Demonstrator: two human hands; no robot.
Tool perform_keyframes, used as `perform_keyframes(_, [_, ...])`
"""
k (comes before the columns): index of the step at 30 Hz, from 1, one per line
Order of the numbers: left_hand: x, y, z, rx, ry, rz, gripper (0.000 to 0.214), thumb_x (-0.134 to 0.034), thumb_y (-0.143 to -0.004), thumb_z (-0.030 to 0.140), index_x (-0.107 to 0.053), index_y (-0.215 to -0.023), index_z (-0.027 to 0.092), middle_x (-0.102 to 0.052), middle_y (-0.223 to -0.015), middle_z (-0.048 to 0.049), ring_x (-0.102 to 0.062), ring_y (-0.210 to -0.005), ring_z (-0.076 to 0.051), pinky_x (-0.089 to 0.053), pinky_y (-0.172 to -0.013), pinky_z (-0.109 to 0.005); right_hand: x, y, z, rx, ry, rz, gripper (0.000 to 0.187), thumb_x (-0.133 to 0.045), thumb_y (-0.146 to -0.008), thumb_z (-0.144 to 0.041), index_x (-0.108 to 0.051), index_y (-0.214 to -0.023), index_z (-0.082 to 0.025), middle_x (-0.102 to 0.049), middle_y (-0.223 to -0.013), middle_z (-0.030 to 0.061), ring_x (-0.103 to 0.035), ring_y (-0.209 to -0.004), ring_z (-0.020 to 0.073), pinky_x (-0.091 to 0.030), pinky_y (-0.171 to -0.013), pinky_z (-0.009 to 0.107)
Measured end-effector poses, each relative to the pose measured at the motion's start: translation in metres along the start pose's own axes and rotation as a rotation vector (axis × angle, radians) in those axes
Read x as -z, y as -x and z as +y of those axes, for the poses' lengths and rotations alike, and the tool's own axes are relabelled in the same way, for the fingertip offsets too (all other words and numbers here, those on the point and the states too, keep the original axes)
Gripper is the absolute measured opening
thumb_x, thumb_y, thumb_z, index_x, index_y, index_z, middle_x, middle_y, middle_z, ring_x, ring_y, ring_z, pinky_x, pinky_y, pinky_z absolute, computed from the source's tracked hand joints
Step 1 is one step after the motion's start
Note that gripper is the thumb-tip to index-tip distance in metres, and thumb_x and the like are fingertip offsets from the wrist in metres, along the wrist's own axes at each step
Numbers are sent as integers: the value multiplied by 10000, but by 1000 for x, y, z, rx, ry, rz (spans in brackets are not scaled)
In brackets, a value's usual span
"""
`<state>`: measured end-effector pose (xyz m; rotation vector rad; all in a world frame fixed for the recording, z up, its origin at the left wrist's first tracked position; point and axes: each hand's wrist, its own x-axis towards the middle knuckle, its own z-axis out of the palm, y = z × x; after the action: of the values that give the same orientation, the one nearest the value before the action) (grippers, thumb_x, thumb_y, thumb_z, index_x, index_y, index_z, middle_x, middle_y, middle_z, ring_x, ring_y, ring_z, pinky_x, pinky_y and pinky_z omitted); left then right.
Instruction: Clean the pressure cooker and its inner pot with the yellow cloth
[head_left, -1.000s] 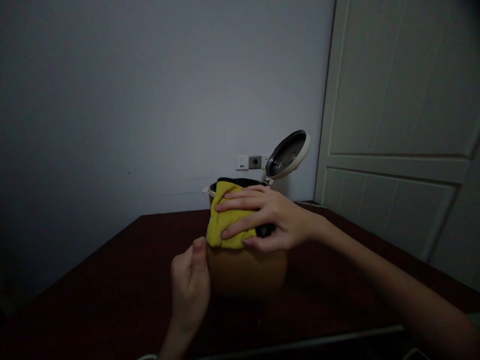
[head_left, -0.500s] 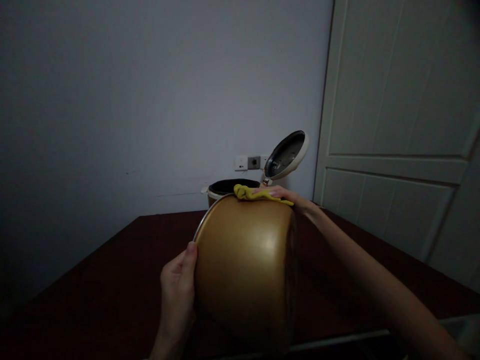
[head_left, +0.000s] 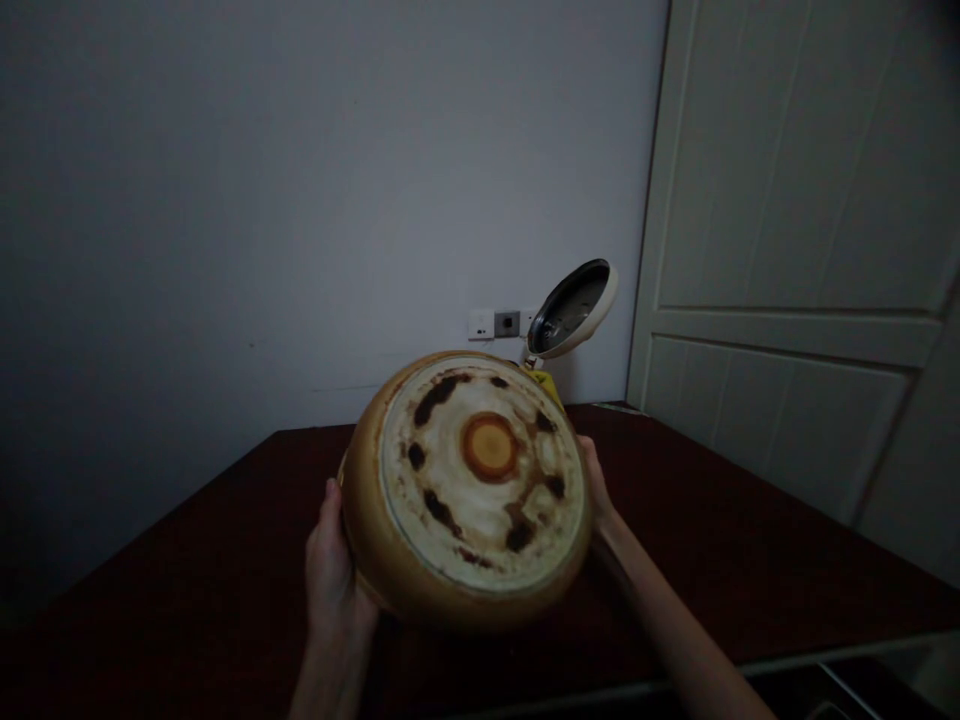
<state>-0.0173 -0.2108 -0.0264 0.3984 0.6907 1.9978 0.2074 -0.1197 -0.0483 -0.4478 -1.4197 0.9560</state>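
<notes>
A gold rice cooker inner pot [head_left: 461, 500] is held up above the table, its round base turned toward me. The base is pale, with dark brown stains and an orange-brown ring at its centre. My left hand [head_left: 334, 570] grips the pot's left side near the rim, thumb on the outside. At the pot's far right side is my right hand [head_left: 596, 485], its fingers mostly hidden behind the pot. Part of a yellow cloth [head_left: 550, 384] shows past the pot's upper right edge, by the right hand.
Behind the pot, the rice cooker's raised lid [head_left: 574, 308] tilts open; its body is hidden. Wall sockets [head_left: 495, 324] sit beside it on the pale wall. The dark red table [head_left: 225, 560] spreads beneath, and a white panelled door [head_left: 780, 400] stands at the right.
The pot has turned from side-on so its stained base faces me. My right hand and the yellow cloth have gone from the top of the pot to behind its right side.
</notes>
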Motion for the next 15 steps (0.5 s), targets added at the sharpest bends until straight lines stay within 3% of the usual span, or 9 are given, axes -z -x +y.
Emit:
perform_keyframes(4, [-4,-3,-4,47,108,9,295,-414,-892,211,-631,-1081,144,-716,-754,-27,-673,-700,-143,-546,-748,-265,-15,33,20,246,168,115,500,-185,-919,-340,-406,-1349,-214,-647,-1145,34,-564,-1118,169,-489,-897,344])
perform_keyframes(7, [-6,-5,-7,78,142,25,322,-416,-889,190,-603,-1143,126,-720,-754,-34,-677,-696,-143,-547,-732,-250,-28,59,37,401,396,218,498,-266,-927,-252,-251,-1425,-242,-434,-1396,39,-424,-1256,127,-462,-931,294])
perform_keyframes(11, [-7,-10,-12,105,139,86,349,-393,-895,170,-568,-1195,133,-712,-693,-15,-663,-604,-128,-550,-646,-230,-45,86,43,612,682,242,573,-435,-855,-162,-309,-1401,-282,-177,-1510,33,-278,-1340,197,-449,-951,345])
perform_keyframes(15, [-11,-7,-11,107,126,69,353,-389,-891,146,-568,-1195,125,-720,-727,-26,-671,-637,-131,-551,-672,-233,-53,90,33,795,769,218,578,-519,-784,-165,-419,-1337,-301,-201,-1504,76,-307,-1321,314,-424,-937,537])
